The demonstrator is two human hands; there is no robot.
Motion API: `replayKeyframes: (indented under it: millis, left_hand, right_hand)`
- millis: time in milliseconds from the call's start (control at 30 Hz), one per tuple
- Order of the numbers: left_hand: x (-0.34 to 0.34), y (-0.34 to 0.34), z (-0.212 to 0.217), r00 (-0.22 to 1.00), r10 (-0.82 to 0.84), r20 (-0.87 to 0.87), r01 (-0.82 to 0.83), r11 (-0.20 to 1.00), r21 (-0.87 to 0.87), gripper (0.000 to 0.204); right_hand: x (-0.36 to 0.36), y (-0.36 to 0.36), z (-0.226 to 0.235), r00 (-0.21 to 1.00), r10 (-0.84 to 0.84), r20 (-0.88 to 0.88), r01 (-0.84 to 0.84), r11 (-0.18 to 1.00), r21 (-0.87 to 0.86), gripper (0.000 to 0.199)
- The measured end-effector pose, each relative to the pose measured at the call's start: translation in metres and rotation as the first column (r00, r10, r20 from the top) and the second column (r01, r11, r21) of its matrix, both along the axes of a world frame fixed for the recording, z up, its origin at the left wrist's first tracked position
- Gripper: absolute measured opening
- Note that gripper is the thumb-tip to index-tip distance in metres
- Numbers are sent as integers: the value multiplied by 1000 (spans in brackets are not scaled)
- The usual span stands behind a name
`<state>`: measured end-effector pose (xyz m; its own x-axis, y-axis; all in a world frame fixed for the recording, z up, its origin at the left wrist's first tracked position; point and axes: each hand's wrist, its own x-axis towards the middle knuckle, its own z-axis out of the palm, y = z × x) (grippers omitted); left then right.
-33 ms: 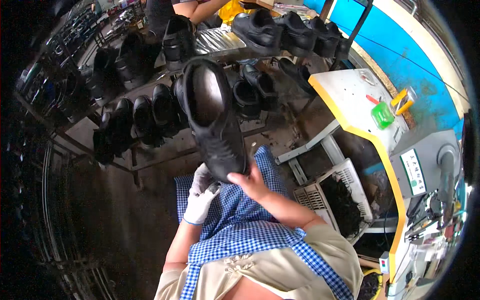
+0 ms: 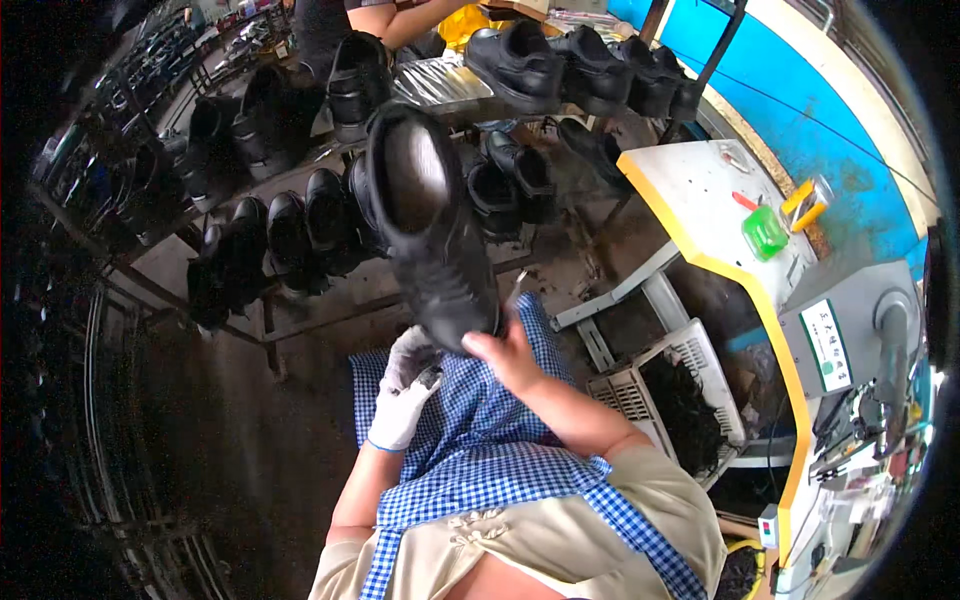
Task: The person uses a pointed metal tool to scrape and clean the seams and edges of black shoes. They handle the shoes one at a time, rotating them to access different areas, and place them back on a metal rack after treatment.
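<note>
A black lace-up shoe is held up in front of my apron, its opening and pale insole facing me and its toe pointing toward me. My right hand, bare, is closed on the toe end with the thumb on top. A thin, light-coloured pointed thing sticks up by its fingers; its kind does not show. My left hand, in a white glove with dark-stained fingers, is curled against the left side of the toe. Its fingertips are partly hidden behind the shoe.
Black shoes line the upper rack, with more shoes on the lower shelf. To the right stand a yellow-edged white table with a green container, and a white crate of dark scraps. Another person's arm is beyond the rack.
The shoe has risen slightly, away from my lap. My right hand has shifted a little to the right with it; my left hand has barely moved.
</note>
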<state>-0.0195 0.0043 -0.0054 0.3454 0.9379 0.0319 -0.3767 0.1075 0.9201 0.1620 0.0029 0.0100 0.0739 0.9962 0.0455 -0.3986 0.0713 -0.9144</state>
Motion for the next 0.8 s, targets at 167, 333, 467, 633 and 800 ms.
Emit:
replayKeyframes:
  millis: [167, 333, 467, 633, 800]
  left_hand:
    - [-9, -15, -12, 996, -41, 83, 48, 995, -93, 38]
    - [-19, -24, -20, 995, -55, 88, 66, 990, -123, 33]
    - [-24, -25, -25, 994, -45, 101, 60, 986, -152, 31]
    - [-31, -28, -36, 993, -14, 117, 32, 987, -155, 30]
    - [-35, -27, -42, 994, -2, 112, 19, 988, -153, 31]
  right_hand:
    - [17, 60, 45, 955, -297, -5, 287, 925, -249, 52]
    - [38, 138, 89, 959, -281, -27, 281, 960, 3, 46]
    - [59, 188, 108, 968, -209, -140, 200, 977, -78, 46]
    - [24, 186, 96, 885, -330, -328, 382, 918, 106, 38]
    - [-24, 182, 108, 931, -262, 254, 154, 913, 377, 21]
